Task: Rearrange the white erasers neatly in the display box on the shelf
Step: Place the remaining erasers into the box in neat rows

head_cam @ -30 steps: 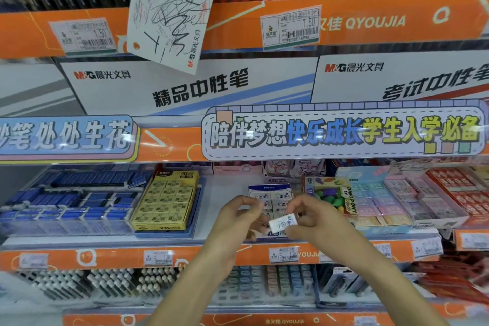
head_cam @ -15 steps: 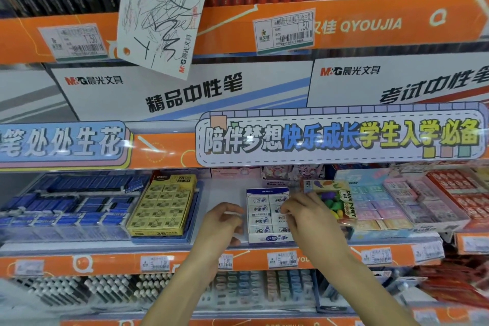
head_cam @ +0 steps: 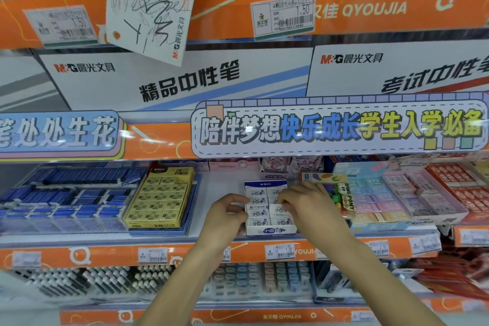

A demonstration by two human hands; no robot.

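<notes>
A small white cardboard display box with blue lettering on its front lip sits on the white shelf between a yellow box of 2B erasers on its left and a colourful carton marked DING PONY on its right. Inside it lie the white erasers in blue-printed paper sleeves, packed in two columns; the left column shows four flat rows, the right column is partly covered by a hand.

The left hand rests against the left wall of the display box, thumb and fingers curled in a narrow pinch at the box's edge — it seems to steady the box, though whether it grips the wall or an eraser cannot be told. The right hand lies over the upper right part of the box, fingers bent down onto the erasers of the right column; its fingertips touch them, but whether they pinch one cannot be told.

Both bare forearms reach up from the bottom of the view. Left of the yellow box stands a clear tray of blue packets. To the far right are pastel erasers in a box. An orange shelf edge strip with price tags runs just below the display box, and a long printed banner hangs above the shelf.
</notes>
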